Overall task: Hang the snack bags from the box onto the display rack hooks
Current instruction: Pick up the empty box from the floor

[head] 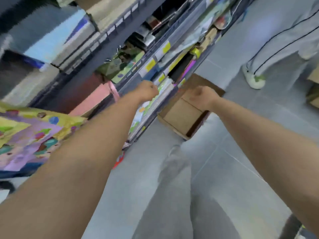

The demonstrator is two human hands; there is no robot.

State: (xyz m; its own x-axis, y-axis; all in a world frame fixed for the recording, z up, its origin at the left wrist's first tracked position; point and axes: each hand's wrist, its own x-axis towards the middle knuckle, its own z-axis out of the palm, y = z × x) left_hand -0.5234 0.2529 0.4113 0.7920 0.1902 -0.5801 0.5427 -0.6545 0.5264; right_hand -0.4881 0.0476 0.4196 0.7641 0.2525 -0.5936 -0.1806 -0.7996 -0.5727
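Both hands are turned knuckles-up with the fingers curled under and out of sight, so I cannot tell what, if anything, either one holds. Motion blur smears the whole frame.

The left hand (pixel 147 91) sits at centre frame against the front edge of the dark blue-grey display rack with yellow price labels (pixel 150 66). It is just beside some pale green packets (pixel 163 87) too blurred to identify. The right hand (pixel 200 95) is right of centre, in front of the open brown cardboard box (pixel 181 116) on the grey tiled floor (pixel 233 169). The hand hides part of the box, and no contents can be made out.

A large crinkled purple-and-yellow printed snack bag (pixel 31 135) fills the left edge, cut off by the frame and partly covered by the left forearm. No rack hooks can be made out.

The wearer's grey-trousered leg (pixel 172 187) runs down the lower centre. In the upper right stands another person's pale trouser leg with a dark stripe (pixel 276 44) and a white shoe (pixel 253 80).
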